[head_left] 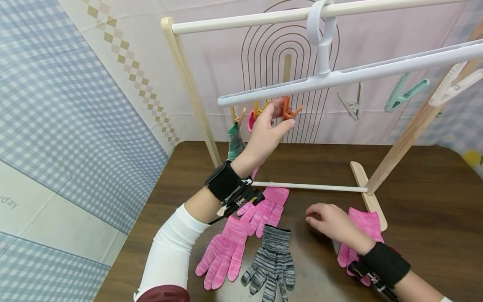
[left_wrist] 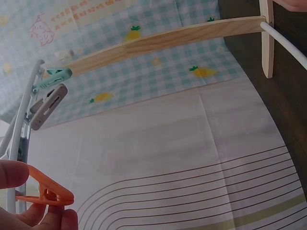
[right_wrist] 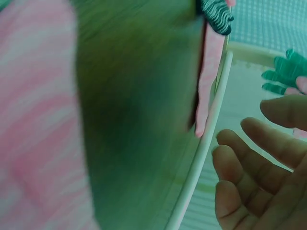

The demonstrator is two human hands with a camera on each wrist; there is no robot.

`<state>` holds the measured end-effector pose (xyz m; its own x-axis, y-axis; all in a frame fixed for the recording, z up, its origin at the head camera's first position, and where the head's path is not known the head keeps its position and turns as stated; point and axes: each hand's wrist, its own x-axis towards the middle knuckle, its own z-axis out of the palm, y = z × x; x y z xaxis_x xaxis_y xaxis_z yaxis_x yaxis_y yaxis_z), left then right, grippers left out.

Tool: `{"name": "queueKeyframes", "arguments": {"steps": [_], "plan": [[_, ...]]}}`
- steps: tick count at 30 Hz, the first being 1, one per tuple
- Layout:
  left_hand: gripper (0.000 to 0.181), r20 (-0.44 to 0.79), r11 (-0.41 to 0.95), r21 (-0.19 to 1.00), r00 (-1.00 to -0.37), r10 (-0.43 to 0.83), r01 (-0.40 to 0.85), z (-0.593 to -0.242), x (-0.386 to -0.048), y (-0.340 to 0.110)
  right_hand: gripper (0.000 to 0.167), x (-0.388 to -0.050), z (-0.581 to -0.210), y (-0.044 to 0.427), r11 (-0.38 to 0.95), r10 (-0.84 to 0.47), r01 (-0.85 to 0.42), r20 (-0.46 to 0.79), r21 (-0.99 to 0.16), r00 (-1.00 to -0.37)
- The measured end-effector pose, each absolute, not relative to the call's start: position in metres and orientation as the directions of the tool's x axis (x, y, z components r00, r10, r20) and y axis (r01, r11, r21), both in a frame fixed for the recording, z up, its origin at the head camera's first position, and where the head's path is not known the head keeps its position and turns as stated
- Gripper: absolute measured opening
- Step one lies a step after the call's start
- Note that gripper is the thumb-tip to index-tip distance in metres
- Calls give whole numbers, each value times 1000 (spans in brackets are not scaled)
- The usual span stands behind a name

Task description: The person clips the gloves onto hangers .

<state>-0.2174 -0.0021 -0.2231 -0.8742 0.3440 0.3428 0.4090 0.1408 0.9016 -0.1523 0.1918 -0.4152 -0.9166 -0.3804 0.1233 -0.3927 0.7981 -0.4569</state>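
Two hands, well apart. Left hand [head_left: 266, 134] pinches the orange clip [head_left: 288, 114], thumb on one handle, fingers on the other; clip hangs under the white hanger [head_left: 271, 89], nose pointing down. Right hand [head_left: 332, 221] holds nothing, fingers loosely curled, wrist above a pink glove [head_left: 364, 222].

Upper rod [head_left: 241, 22] carries the hanger, presumably so clipped pieces hang off the tabletop [head_left: 317, 163]. Tan clip [head_left: 237, 119] already bears a green glove [head_left: 235, 142]. Gray striped glove [head_left: 272, 256] lies cuff toward the rack, probably so the cuff leads.

Clearances: yellow clip [head_left: 260, 110] crowds the left hand; wide gap on the other side to the gray clip [head_left: 354, 110]. Low edges to watch: lower crossbar [head_left: 309, 186], rack foot [head_left: 373, 207] just beside that pink glove.
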Motion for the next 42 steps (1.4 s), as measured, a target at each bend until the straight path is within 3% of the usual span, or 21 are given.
{"name": "queueKeyframes", "arguments": {"steps": [20,32,42], "plan": [[47,343,133,903,-873,347,408,-225,-218,-4,24,-148,-421,156,786,-515,-438,-69,-437,-855],[46,354,143,897,-873,335,419,-244,-239,-1,27,-147,-425,146,783,-527,-451,-73,-428,-847],[45,341,135,905,-879,335,403,-227,-220,-2,28,-146,-425,143,798,-503,-419,-97,-433,-859]]}}
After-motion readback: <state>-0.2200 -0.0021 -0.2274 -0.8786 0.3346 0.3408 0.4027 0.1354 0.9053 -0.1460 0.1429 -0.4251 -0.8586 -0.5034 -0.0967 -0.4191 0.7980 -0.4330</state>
